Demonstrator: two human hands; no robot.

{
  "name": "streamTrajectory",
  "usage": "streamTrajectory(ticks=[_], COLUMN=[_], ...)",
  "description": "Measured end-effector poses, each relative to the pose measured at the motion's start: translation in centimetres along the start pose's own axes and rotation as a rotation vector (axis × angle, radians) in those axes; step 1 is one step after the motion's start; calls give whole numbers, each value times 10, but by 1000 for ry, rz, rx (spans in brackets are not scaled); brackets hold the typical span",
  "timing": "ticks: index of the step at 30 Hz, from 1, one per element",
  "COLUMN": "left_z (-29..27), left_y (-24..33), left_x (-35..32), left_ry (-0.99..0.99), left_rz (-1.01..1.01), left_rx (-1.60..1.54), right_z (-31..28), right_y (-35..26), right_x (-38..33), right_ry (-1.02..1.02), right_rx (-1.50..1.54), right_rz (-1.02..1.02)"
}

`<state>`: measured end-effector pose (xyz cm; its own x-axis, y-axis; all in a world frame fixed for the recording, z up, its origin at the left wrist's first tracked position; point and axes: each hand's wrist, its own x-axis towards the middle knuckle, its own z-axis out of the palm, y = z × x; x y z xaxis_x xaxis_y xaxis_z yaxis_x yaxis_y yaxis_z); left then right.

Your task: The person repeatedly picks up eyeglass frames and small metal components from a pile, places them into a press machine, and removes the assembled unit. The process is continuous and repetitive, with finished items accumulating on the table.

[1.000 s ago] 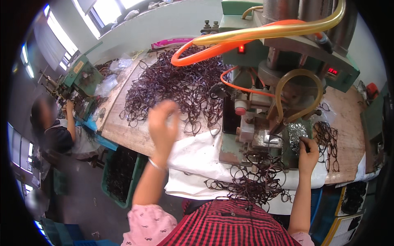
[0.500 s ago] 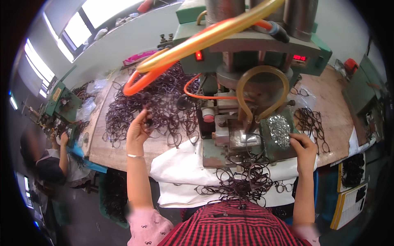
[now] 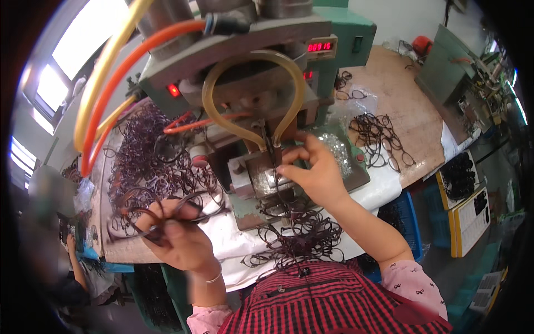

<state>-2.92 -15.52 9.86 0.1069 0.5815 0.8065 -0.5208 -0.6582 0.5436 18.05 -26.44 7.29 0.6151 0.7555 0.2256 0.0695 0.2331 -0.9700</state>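
My left hand is closed around dark eyeglass frames, which stick out from its fingers; motion smears them, so I cannot count them. At the green press, my right hand reaches in to the metal fixture. Its thumb and fingers are bent together in a pinch at the fixture's right edge, and whatever they hold is too small to name. Just beyond that hand lies a pile of small shiny metal pieces. In front of the fixture, several dark eyeglass frames are heaped against my checked apron.
A big heap of eyeglass frames covers the table's left side. More frames lie at the right. A yellowish hose loop and an orange hose hang before the press. Another person's hand shows at the far left.
My view has turned to the right. My left hand has come back from the heap with eyeglass frames in it. The right has moved from beside the shiny pieces to the press fixture.
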Motion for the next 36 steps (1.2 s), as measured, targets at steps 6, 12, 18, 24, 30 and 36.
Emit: streamTrajectory(ticks=[6, 12, 18, 24, 30, 36], left_z=[50, 22, 45, 75, 79, 72], left_y=[-12, 34, 41, 20, 24, 18], left_x=[21, -22, -44, -45, -39, -32], left_ry=[126, 21, -335, -250, -218, -324], left_rz=[-126, -369, -1417, -1580, -1650, -1708], left_rx=[139, -385, -349, -448, -473, -405], right_z=[17, -27, -96, -98, -104, -91], right_y=[-6, -26, 68, 84, 74, 52], right_x=[-2, -30, -14, -10, -3, -13], right_ry=[-57, -268, 187, 292, 356, 322], right_rx=[283, 14, -1265, -1170, -792, -497], right_rz=[106, 49, -146, -274, -130, -42])
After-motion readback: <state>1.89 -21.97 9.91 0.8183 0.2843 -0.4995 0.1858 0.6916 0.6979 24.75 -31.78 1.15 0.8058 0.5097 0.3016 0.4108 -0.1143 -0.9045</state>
